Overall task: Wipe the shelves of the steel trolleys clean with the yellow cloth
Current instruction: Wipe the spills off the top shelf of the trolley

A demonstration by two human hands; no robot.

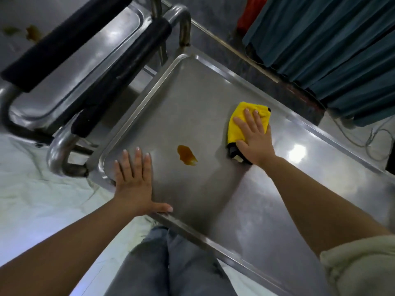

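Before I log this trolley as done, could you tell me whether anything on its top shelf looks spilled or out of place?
Yes: a brown liquid spill sits on the top shelf, between the two hands and not yet wiped. The right hand presses the yellow cloth flat to the spill's right; the left hand rests flat near the shelf's corner.

— Any writing, brand or number to read?
— None. No lettering on the steel shelf (213, 199) or along its rim.
— On the yellow cloth (245, 122)?
— A small pale tag (239, 158) at its dark corner, too small and blurred to read.
— Elsewhere?
— Nothing legible on the black handle grips (119, 77) or the teal curtain (331, 45).
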